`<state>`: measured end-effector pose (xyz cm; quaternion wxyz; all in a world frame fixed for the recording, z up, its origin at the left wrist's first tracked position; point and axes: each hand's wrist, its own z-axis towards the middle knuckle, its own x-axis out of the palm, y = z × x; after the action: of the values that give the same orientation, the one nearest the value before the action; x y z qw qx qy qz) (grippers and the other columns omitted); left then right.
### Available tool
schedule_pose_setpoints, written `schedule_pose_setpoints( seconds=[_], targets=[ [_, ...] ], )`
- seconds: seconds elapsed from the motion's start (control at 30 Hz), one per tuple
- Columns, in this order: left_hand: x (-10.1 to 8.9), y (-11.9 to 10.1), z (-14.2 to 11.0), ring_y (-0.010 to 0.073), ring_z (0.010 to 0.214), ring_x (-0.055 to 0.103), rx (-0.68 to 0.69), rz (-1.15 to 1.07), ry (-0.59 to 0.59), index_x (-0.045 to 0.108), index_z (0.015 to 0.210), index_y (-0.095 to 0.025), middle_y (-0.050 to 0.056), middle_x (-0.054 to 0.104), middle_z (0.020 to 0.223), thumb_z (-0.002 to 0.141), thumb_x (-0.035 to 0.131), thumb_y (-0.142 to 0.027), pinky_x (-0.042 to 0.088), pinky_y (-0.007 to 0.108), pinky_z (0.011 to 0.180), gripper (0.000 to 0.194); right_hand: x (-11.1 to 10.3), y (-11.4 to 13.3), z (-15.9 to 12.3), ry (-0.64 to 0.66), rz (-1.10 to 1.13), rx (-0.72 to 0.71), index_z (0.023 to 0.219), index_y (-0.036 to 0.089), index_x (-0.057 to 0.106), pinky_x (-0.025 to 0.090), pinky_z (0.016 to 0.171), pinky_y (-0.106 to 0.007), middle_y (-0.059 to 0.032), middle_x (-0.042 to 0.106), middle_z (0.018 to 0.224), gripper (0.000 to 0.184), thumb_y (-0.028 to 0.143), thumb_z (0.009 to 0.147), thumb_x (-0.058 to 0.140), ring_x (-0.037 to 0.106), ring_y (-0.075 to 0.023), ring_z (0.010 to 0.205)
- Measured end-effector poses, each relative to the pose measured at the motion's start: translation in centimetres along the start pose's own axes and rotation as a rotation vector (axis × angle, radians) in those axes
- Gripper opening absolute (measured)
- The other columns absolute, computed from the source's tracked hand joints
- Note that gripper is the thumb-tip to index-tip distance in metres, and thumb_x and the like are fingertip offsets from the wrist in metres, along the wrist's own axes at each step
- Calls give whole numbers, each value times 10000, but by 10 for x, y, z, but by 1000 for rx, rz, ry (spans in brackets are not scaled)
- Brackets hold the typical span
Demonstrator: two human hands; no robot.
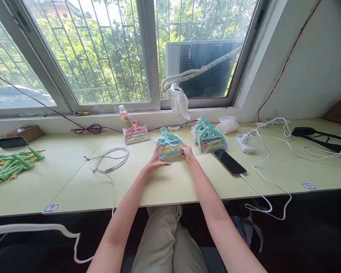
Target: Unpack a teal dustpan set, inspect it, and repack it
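Observation:
A teal dustpan-and-brush set (170,146) in clear plastic wrap is between my hands near the middle of the table. My left hand (155,161) grips its left edge, with the thumb stretched out below the lower side. At the right edge, my right hand (187,152) pinches the package with its fingers closed. To the left lies a pink dustpan-and-brush set (136,135), wrapped the same way. On the right, teal sets overlap one another, the front one being a wrapped dustpan with brush (211,139).
A phone (229,161) on a charging cable and a white power strip (244,144) lie to the right. A coiled grey cable (112,159) is on the left, beyond it green strips (14,165). A bottle (124,116) stands by the window sill. The table's front edge is near my forearms.

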<state>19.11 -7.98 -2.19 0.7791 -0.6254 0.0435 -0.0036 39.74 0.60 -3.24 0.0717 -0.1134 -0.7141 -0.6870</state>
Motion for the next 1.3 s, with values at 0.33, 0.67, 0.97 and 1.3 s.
schedule_pose_setpoints(
  seconds=[0.33,0.67,0.97,1.3],
  targets=[
    [-20,15,14,140,645,452,75,322,-282,770,1129,-236,29,738,947,768,674,-199,462,269,702,375,9,-5,-8,90,-133,-25,1031,175,670,545,480,-220,-15,713,875,243,180,788,657,652,-135,672],
    [-18,13,14,123,526,394,22,545,-327,768,825,-221,-3,673,726,785,634,-194,406,256,603,143,11,-2,-12,126,-196,-5,1120,172,649,556,525,-224,-60,718,983,261,165,870,573,671,-167,789],
    [-15,20,15,193,887,618,9,556,-323,746,812,-212,58,625,929,845,548,-131,544,284,746,216,11,-2,-11,107,-171,-3,1093,177,650,550,537,-233,-44,725,954,260,177,840,591,659,-154,740],
    [-10,17,11,241,1012,633,-55,450,-266,774,921,-192,127,574,1127,864,597,-239,520,214,484,192,12,-3,-10,92,-158,-5,1045,178,659,550,544,-237,-39,720,920,232,182,827,582,654,-157,737]
  ],
)
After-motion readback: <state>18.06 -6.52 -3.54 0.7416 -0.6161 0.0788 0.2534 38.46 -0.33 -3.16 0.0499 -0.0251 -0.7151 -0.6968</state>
